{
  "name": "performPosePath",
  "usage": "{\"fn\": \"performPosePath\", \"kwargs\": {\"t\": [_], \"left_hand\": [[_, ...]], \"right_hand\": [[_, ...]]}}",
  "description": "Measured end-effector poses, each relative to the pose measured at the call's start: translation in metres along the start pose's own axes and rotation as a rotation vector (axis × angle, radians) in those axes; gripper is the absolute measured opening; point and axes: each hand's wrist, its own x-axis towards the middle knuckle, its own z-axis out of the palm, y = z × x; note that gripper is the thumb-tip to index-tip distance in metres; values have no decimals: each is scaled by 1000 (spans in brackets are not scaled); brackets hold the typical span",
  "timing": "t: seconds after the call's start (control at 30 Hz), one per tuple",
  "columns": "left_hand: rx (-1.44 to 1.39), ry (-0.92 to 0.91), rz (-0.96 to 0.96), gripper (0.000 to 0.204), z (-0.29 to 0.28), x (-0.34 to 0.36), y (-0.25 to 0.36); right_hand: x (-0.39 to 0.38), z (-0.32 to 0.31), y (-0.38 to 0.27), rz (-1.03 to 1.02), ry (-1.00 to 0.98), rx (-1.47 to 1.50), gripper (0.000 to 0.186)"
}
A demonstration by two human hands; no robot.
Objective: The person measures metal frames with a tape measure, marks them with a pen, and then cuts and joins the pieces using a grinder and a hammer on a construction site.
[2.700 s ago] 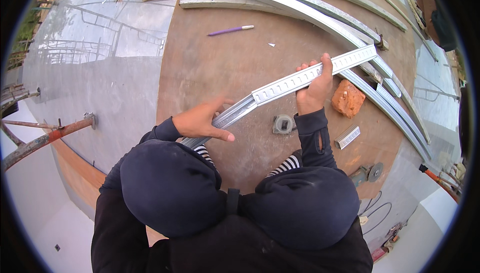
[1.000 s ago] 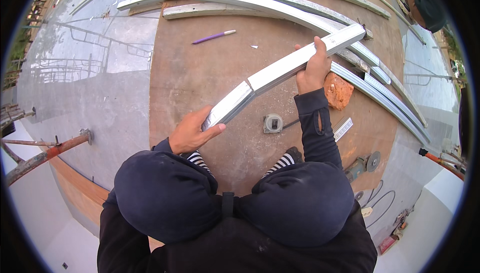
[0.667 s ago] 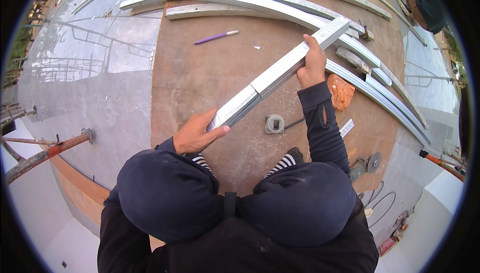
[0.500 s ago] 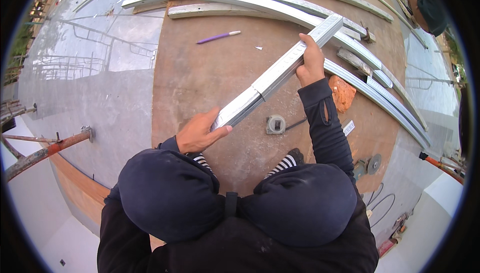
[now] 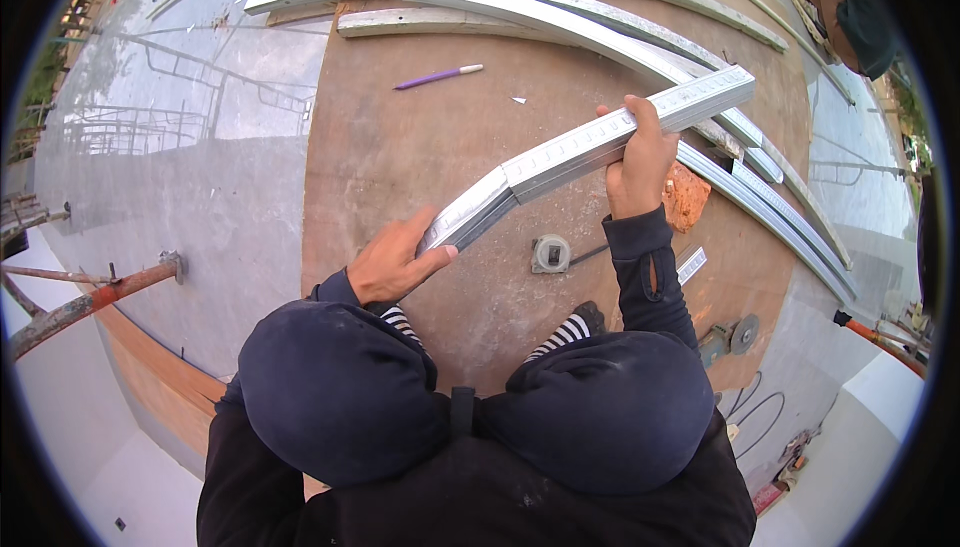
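The left hand [image 5: 392, 259] and right hand [image 5: 642, 162] both grip a bent metal channel [image 5: 570, 148], perhaps cut at the bend.

Bright, soft daylight; reflections on grey floor [image 5: 220, 197]; fisheye bending, corners black.

Near end of the metal channel [image 5: 570, 155] lost behind the left hand [image 5: 395, 259]. Right hand [image 5: 642, 165]: fingers mostly behind the channel. Brick [image 5: 688, 199] part-covered by hand and sleeve [image 5: 645, 252]. Grinder [image 5: 714, 344] partly behind the right knee [image 5: 620, 402] (shoes mostly hidden too). Rusty pole [image 5: 100, 302] cut off by dark left rim. Brown-and-dark shape [image 5: 862, 32], upper right, also cut; kind unclear.
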Motion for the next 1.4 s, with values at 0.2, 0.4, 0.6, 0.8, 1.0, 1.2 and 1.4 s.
{"fn": "performPosePath", "kwargs": {"t": [0.2,0.4,0.6,0.8,1.0,1.2,1.4], "left_hand": [[124,-34,75,47,-1,12,22],[168,120,182,43,11,26,20],[132,168,284,43,10,24,26],[25,147,163,61,11,24,12],[51,-114,-237,64,5,-34,-39],[-57,-44,-206,57,17,-22,-28],[-7,-133,-147,57,14,-5,-24]], "right_hand": [[4,-2,13,-30,96,46,36],[-14,2,12,-84,159,32,33],[-20,15,24,11,53,-11,31],[-18,23,36,-27,8,-69,28],[-10,7,52,8,36,-94,32],[-18,15,44,70,65,-108,33],[-25,7,40,34,134,-95,33]]}}
